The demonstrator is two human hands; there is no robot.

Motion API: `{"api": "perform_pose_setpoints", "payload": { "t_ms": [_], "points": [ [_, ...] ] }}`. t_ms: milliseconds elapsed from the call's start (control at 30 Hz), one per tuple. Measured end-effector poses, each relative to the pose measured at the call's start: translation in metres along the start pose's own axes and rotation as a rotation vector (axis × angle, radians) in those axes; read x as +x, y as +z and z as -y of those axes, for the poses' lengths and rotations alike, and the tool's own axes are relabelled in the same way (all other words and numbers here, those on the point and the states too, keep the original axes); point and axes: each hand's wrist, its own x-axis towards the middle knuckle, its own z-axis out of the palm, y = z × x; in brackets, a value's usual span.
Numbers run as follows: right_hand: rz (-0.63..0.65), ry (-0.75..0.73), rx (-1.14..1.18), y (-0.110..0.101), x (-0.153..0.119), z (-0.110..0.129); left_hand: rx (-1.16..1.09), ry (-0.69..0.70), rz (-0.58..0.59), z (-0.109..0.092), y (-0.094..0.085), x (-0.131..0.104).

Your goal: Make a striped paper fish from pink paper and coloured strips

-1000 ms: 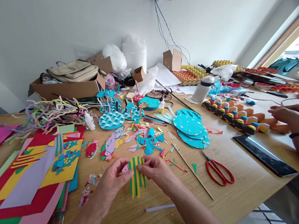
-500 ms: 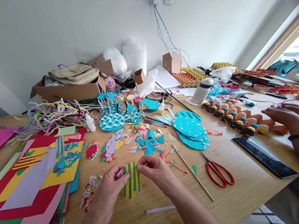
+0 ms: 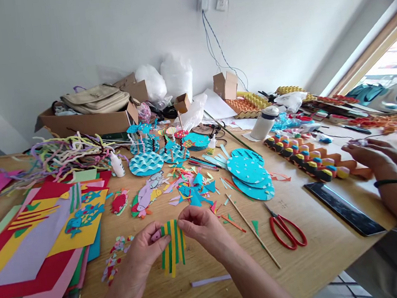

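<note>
Both hands hold a small paper fish [image 3: 172, 245] over the near part of the table. Green and yellow paper strips hang side by side down its body, and its purple head pokes out at the left. My left hand [image 3: 149, 250] pinches it near the head. At the other end, my right hand [image 3: 198, 228] closes its thumb and fingertips on the top of the strips. Under my right wrist lies a loose lilac paper strip [image 3: 210, 280]. To the right are a thin wooden stick [image 3: 253, 231] and red-handled scissors [image 3: 285, 229]. Small round paper dots [image 3: 116, 261] lie left of my left hand.
Coloured paper sheets [image 3: 33, 244] are stacked at the left. Cut paper scraps [image 3: 192, 188] and blue paper discs [image 3: 249, 174] lie beyond my hands. A white glue bottle [image 3: 117, 165] stands behind. At the right are a black phone-like slab [image 3: 345, 209] and another person's hands [image 3: 371, 155].
The view has shifted slightly, so the table things sit a little further left. My hands keep their grip on the paper fish, whose strips now face the camera more fully.
</note>
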Motion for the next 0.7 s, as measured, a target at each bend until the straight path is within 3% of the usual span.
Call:
{"api": "perform_pose_setpoints", "payload": {
  "t_ms": [233,467,700],
  "points": [
    [0.032,0.009,0.178,-0.001,-0.001,-0.002,-0.100,-0.016,0.002,0.001,-0.001,0.001],
    [0.060,0.145,0.262,0.006,-0.004,-0.006,-0.154,-0.008,-0.012,0.006,0.001,0.002],
    [-0.036,0.134,0.366,0.009,-0.002,-0.011,-0.247,-0.004,-0.017,-0.005,0.004,-0.007]
  ]
}}
